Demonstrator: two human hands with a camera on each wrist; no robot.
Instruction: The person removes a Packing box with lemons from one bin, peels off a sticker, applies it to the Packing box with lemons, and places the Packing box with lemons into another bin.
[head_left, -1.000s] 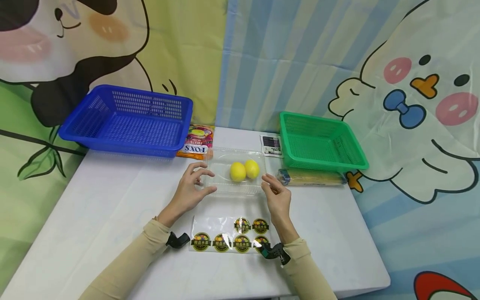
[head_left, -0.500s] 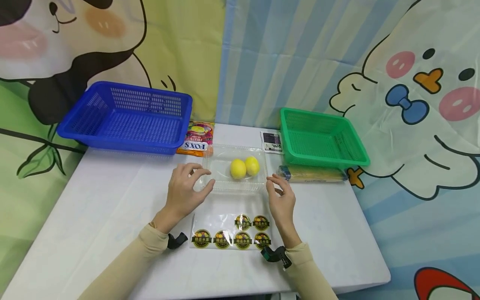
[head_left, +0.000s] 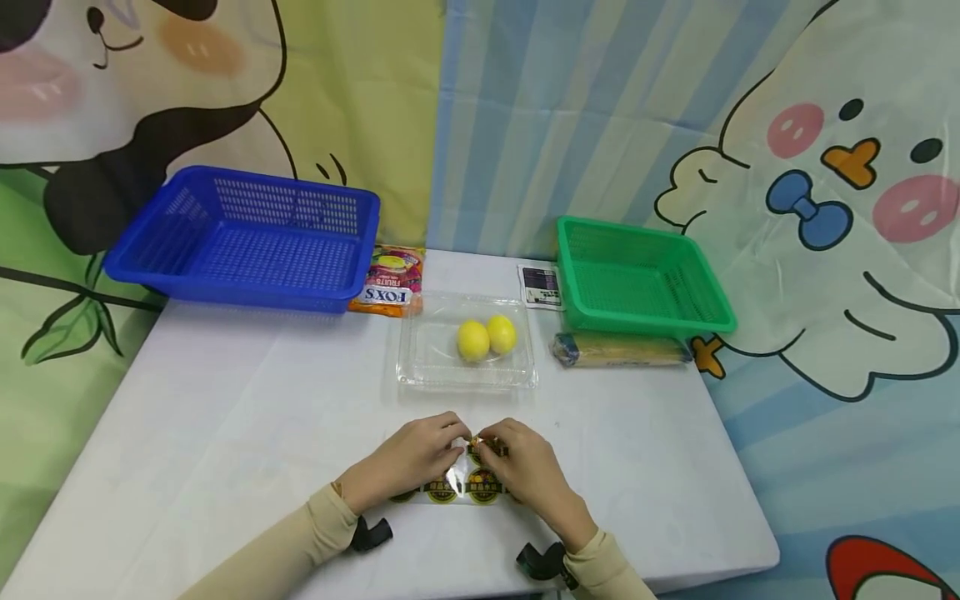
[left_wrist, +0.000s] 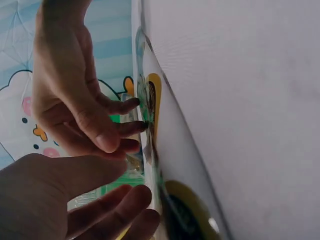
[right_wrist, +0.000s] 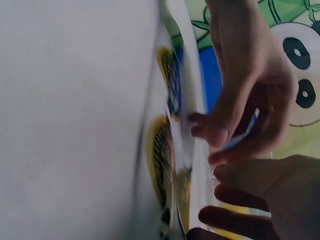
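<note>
A sheet of round black-and-gold stickers [head_left: 483, 486] lies on the table in front of the person. Over its upper part, my left hand [head_left: 416, 454] and my right hand [head_left: 528, 467] meet fingertip to fingertip at one sticker. In the left wrist view, fingertips of the right hand reach the sheet's surface, while a gap shows between the left thumb and fingers. From the right wrist, the right thumb and fingers also look apart, with nothing seen between them. Beyond the hands, a clear plastic box [head_left: 427, 337] holds two yellow lemon-like fruits [head_left: 473, 341].
A blue basket [head_left: 262, 250] stands at the back left beside a FOX'S candy bag [head_left: 388, 283]. At the back right are a green basket [head_left: 637, 279], a small black-and-white packet [head_left: 540, 287] and a long pack of yellowish sticks [head_left: 626, 350].
Both hands have left the sides of the clear box and come back toward the person, together over the sticker sheet. The box and fruits have stayed in place.
</note>
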